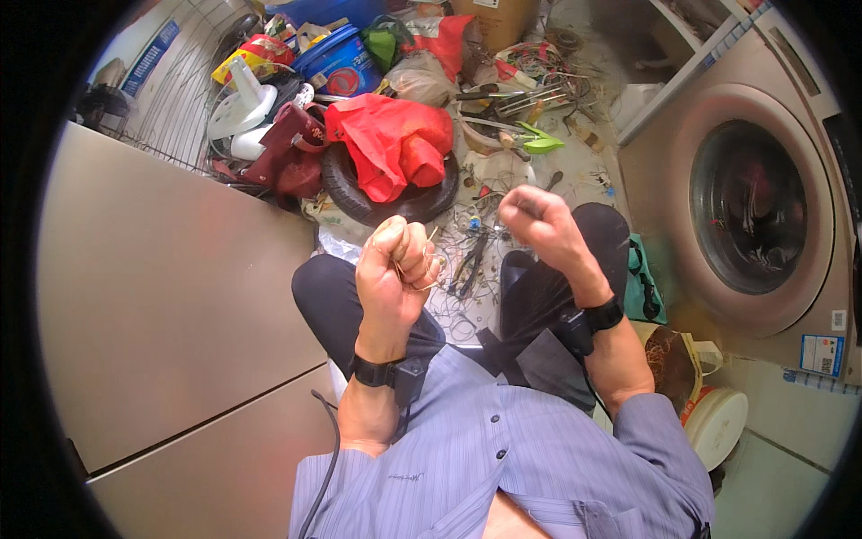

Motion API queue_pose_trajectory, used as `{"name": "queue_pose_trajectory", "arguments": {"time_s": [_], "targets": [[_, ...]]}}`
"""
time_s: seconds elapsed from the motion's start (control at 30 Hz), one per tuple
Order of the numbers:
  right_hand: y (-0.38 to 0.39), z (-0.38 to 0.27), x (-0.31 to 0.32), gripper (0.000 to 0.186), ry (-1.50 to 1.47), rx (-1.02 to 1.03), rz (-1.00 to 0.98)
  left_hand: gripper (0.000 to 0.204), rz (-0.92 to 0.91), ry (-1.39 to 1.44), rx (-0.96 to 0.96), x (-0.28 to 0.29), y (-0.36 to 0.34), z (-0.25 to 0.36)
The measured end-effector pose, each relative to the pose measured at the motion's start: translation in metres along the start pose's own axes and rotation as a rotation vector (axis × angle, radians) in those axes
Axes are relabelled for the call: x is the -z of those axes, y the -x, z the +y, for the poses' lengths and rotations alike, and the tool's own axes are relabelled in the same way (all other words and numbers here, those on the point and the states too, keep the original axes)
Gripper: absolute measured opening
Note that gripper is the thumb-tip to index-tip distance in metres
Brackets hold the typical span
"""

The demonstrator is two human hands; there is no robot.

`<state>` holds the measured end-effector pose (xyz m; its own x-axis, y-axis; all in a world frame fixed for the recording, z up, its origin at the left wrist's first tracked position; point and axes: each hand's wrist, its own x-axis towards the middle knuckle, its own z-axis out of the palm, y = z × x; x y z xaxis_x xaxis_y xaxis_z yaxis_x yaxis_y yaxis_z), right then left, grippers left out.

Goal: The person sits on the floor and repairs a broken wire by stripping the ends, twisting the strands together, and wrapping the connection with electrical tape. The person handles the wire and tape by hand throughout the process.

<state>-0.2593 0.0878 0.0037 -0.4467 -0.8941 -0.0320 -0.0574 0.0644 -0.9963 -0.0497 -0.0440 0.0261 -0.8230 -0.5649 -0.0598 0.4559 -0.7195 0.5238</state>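
Cluttered floor [588, 169]; thin wire [435, 234] gripped in curled left fingers [414, 252], ends protruding; right fingers [526, 212] curled, contents unclear.

2 QR labels [822, 355] on washer [750, 207]; script [406, 476] on shirt [458, 440]; blue strip [150, 58] w/ white lettering.

- Bright, fairly even light fills the room, with soft shadows.
- Pale sheen spreads over the smooth grey panel [180, 287].
- Reflections mark the dark washing machine door [750, 207].
- The right hand [543, 226] is blurred; the left hand [395, 259] looks sharper.
- Black fisheye corners surround everything; straight edges bend towards the rim.
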Motion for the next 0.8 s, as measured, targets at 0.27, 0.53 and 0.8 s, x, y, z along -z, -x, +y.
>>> {"name": "queue_pose_trajectory", "arguments": {"time_s": [0.27, 0.53, 0.8], "targets": [[-0.008, 0.002, -0.030, 0.053, 0.013, 0.166, -0.224, 0.039, -0.130, 0.211, 0.092, 0.000, -0.004, 0.004], [-0.008, -0.007, -0.029, 0.011, -0.206, -0.168, -0.260, 0.040, -0.081, 0.176, 0.025, 0.009, -0.004, 0.017], [-0.009, -0.008, -0.018, 0.010, -0.308, -0.157, -0.234, 0.024, 0.198, -0.744, -0.103, 0.013, -0.001, 0.009]]}}
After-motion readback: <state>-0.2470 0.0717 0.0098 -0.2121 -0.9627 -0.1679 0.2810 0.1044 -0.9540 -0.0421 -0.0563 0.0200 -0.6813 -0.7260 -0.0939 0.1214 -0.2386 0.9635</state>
